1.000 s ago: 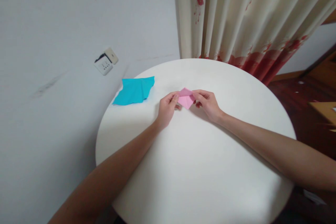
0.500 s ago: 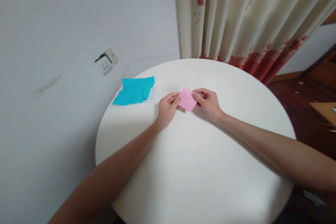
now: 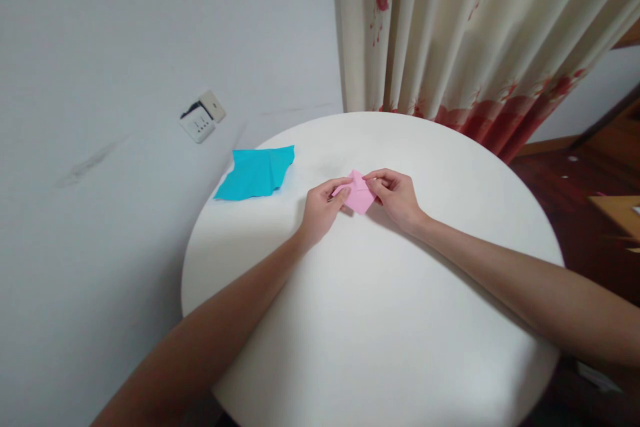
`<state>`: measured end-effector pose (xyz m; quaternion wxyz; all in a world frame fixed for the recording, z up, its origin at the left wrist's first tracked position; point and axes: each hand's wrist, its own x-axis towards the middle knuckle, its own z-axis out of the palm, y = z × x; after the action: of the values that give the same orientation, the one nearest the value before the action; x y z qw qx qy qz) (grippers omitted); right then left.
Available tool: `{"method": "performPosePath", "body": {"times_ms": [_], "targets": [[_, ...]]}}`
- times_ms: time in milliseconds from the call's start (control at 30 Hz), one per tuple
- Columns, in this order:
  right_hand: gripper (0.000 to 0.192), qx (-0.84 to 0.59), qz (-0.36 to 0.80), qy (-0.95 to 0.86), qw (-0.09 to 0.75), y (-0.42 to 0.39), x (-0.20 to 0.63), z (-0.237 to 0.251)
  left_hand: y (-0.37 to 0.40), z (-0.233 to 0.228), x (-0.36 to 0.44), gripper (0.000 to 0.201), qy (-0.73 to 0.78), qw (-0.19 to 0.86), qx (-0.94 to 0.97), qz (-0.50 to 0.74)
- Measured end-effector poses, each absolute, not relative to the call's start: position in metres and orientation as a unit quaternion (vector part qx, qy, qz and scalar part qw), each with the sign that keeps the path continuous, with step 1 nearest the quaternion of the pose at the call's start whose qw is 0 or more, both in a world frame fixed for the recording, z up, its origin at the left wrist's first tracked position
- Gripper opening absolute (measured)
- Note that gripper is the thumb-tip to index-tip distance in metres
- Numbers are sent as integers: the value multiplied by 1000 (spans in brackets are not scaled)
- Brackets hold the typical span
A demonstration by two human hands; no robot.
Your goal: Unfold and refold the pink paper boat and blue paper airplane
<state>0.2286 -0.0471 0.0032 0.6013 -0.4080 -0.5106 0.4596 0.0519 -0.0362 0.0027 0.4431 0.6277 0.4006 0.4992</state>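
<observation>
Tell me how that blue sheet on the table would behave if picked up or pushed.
The blue sheet would probably sag, its creases and wavy edges suggesting limp material. It looks thin, so likely light. Lying nearly flat, it should slide rather than roll.

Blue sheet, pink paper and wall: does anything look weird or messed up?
Yes, a bit. The blue sheet isn't smooth: it has a crease and wavy edges. The wall has a grey smudge left of the socket plates, dark against its pale surface. The pink paper just looks folded.
</observation>
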Motion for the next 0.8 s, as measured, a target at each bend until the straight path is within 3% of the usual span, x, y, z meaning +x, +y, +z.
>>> {"method": "performPosePath", "body": {"times_ms": [233,500,800], "targets": [[27,-410,461,-505,604,-46,229,2,-34,-3,51,58,384,461,628,496],[35,-435,356,-599,571,-43,232,-7,-28,-3,49,39,412,383,648,514],[23,-436,340,-607,570,-47,232,0,-30,0,47,24,408,293,710,493]]}}
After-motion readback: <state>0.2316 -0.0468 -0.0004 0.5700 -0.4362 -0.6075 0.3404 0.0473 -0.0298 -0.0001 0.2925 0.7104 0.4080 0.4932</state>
